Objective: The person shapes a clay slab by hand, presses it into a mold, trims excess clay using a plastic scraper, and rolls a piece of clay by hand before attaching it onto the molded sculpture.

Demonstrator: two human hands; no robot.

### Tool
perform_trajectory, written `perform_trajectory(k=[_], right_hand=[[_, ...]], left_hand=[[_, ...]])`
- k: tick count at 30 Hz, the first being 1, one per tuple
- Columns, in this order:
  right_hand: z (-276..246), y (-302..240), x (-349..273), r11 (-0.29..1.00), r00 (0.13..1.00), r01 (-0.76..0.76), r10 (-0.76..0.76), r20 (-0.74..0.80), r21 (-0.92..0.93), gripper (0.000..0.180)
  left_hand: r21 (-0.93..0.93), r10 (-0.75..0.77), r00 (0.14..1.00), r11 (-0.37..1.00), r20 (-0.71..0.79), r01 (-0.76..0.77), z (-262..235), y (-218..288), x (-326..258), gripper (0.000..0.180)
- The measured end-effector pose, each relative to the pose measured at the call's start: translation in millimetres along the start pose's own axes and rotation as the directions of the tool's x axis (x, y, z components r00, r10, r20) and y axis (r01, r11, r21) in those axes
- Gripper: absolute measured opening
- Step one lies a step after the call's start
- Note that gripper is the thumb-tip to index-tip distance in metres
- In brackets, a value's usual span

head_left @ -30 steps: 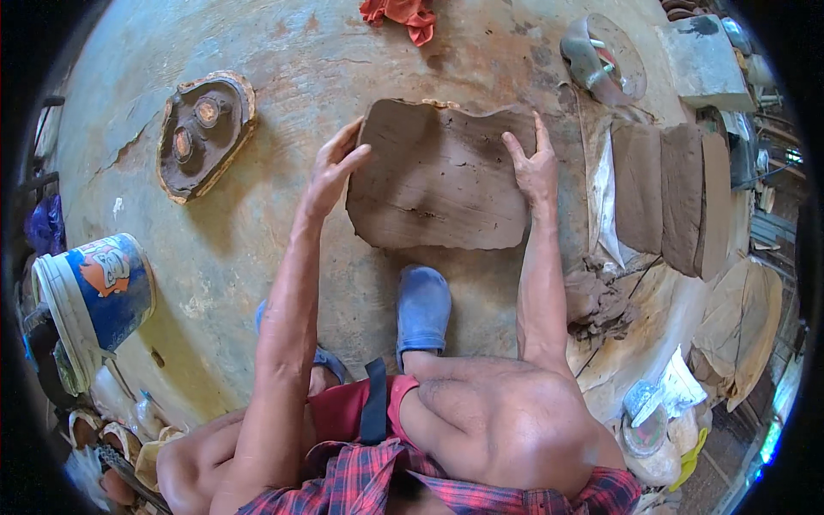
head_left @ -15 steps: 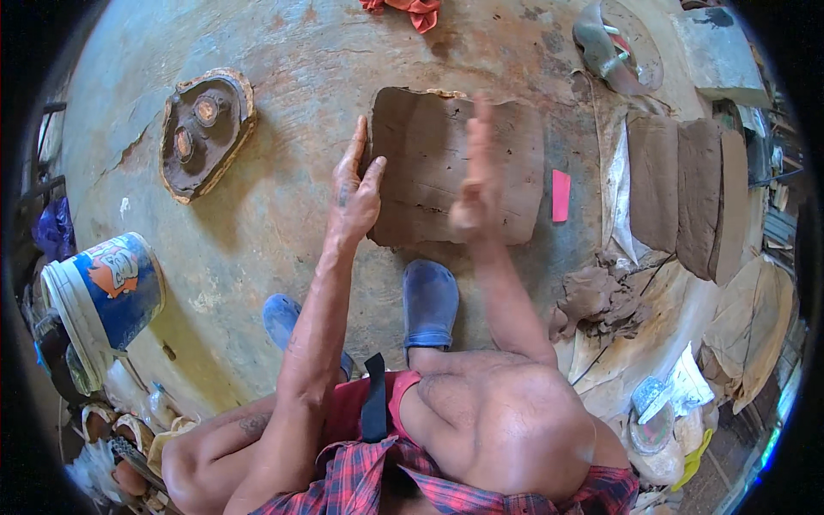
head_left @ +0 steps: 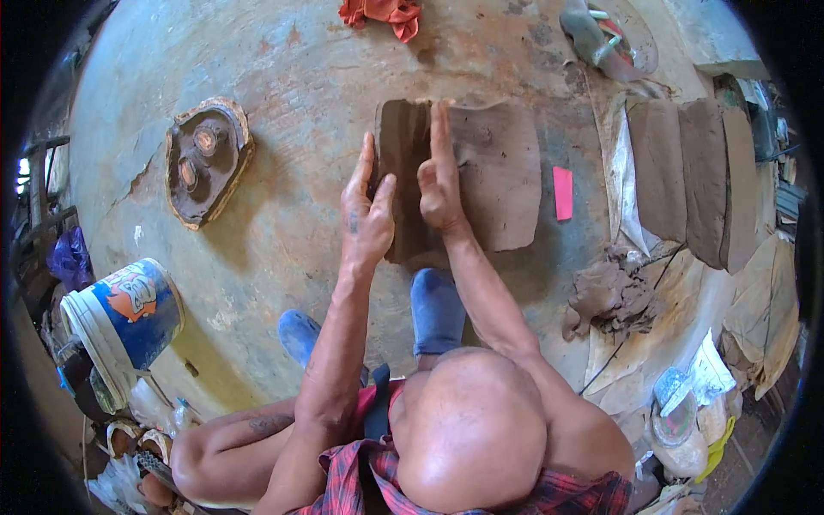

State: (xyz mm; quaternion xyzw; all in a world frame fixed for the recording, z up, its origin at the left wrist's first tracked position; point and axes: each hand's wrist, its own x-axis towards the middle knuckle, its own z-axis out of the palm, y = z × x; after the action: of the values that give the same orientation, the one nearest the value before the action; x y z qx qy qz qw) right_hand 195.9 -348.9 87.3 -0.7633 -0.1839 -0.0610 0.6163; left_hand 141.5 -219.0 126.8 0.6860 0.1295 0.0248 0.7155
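Dusty concrete floor [head_left: 283,257]: mid-frame, left hand [head_left: 367,215] and right hand [head_left: 439,184], fingers extended and gripping nothing, press a rough brown clay slab [head_left: 498,172].

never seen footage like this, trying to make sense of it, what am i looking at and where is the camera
There is no machine here. The camera sits on a person's head and looks down through a fisheye lens, so straight edges curve. The arms coming up from below are the person's own.

Both bare hands rest on a flat brown slab of wet clay lying on the concrete floor. The left hand lies flat at the slab's left edge; the right hand presses on it with one finger stretched out. Neither hand grips anything.

Around it: an oval clay-caked mould, a blue-and-white plastic bucket, a small pink card, more folded clay slabs and a red cloth.
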Motion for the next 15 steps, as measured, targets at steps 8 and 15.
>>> perform_trajectory(k=[8,15], right_hand=[[0,13,12,0.998,0.999,-0.029,0.03,0.023,-0.059,0.1],[-2,29,0,0.995,0.999,0.03,-0.032,-0.023,-0.097,0.109]], left_hand=[[0.043,-0.018,0.998,0.999,0.066,0.015,-1,-2,2,0.066],[0.084,0.063,0.997,0.994,0.052,-0.068,3,-12,10,0.067]])
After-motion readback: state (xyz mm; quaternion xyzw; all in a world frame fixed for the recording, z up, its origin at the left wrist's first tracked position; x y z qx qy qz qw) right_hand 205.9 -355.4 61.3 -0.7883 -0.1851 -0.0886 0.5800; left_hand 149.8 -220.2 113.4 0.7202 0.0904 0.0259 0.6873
